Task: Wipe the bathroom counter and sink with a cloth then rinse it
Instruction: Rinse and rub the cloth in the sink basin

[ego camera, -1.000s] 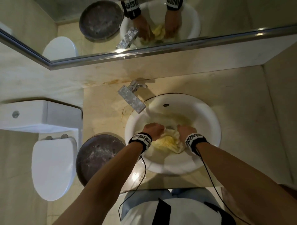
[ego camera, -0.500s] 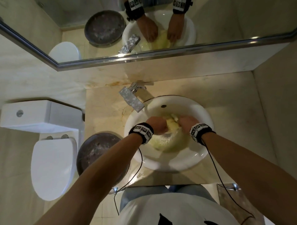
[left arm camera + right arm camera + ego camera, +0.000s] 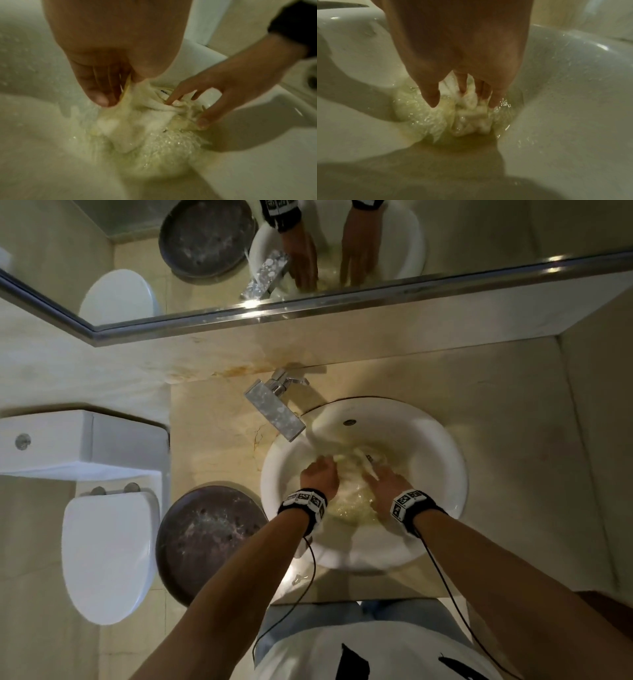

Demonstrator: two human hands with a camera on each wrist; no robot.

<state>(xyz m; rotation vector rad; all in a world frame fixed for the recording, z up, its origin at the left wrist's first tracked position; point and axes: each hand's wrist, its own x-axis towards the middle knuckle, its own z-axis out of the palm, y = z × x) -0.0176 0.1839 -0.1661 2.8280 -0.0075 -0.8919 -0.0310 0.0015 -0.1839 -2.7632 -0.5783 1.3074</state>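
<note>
A wet pale-yellow cloth [image 3: 349, 470] lies bunched in shallow water at the bottom of the white round sink [image 3: 445, 474]. My left hand [image 3: 327, 462] is curled and pinches an edge of the cloth [image 3: 145, 119] between thumb and fingers [image 3: 101, 97]. My right hand [image 3: 371, 470] is beside it, with straight, spread fingers pressing the cloth [image 3: 471, 119] down near the drain. In the right wrist view its fingertips [image 3: 433, 101] dip into the water. The water under the cloth looks cloudy and yellowish.
A square metal faucet [image 3: 274, 414] juts over the sink's far left rim. Beige stone counter [image 3: 513, 440] surrounds the sink, with a wall on the right. A dark round basin [image 3: 209, 542] sits at the counter's left, a white toilet [image 3: 109, 556] beyond it. A mirror [image 3: 445, 241] runs behind.
Both hands have moved with the cloth from the near part of the bowl toward the drain. The right hand has gone from a curled grip to flat, pressing fingers.
</note>
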